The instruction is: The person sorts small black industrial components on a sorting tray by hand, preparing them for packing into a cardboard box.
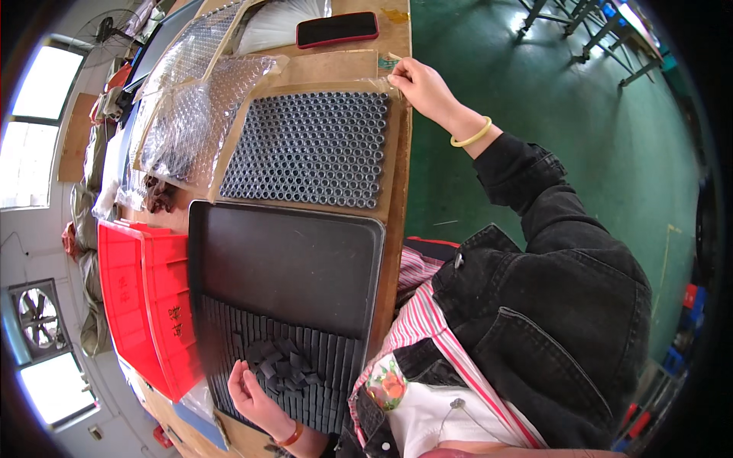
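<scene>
My right hand (pixel 416 85) is closed in a pinch at the far corner of a brown board, on what looks like the edge of clear plastic film. Rows of small round metal rings (pixel 309 149) cover that board under the film. Beside it lies a black tray (pixel 286 252); its near part is lined with rows of black strips (pixel 332 374), and a loose heap of short black pieces (pixel 286 366) rests on them. Over the tray's edge, next to the heap, hovers my left hand (pixel 259 401), its fingers loosely curled and apart, with nothing visible in them.
A red plastic crate (pixel 149 298) stands against the tray's left side. Bubble wrap (pixel 202 107) is piled left of the rings. A phone in a red case (pixel 337 30) lies at the far end of the wooden table (pixel 397 38). Green floor (pixel 489 61) borders the table.
</scene>
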A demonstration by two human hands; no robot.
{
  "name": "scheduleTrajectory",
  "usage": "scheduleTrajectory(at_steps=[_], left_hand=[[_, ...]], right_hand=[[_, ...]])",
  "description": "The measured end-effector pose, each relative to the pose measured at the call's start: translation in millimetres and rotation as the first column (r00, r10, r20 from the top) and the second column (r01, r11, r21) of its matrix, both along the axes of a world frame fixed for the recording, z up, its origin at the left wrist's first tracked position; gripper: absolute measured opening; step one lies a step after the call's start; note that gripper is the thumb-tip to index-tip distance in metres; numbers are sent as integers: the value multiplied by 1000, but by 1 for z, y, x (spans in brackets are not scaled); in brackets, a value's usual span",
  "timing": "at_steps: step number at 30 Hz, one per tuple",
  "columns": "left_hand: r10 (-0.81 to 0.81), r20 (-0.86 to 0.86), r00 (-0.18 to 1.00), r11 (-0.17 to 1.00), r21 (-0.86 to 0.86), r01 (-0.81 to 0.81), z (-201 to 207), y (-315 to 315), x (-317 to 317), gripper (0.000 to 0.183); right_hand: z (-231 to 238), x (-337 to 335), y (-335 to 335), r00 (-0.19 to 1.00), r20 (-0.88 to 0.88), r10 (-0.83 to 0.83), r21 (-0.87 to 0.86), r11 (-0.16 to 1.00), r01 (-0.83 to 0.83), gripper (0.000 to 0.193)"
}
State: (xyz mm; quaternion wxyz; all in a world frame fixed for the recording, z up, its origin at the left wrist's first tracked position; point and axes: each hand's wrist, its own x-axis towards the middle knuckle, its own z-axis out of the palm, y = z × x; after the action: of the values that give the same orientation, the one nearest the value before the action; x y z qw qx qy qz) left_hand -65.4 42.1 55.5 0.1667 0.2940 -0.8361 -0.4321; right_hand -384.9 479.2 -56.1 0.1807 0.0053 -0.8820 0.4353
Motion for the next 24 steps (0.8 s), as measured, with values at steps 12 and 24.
scheduleTrajectory(at_steps=[12,24], left_hand=[[-71,12,997,997,9,71,0,1,3,24],[-42,3,999,998,51,42,-5,-4,14,25]], right_hand=[[1,-6,15,927,337,166,-50,986,-159,35],[13,-13,12,705,574,416,-464,875,-138,30]])
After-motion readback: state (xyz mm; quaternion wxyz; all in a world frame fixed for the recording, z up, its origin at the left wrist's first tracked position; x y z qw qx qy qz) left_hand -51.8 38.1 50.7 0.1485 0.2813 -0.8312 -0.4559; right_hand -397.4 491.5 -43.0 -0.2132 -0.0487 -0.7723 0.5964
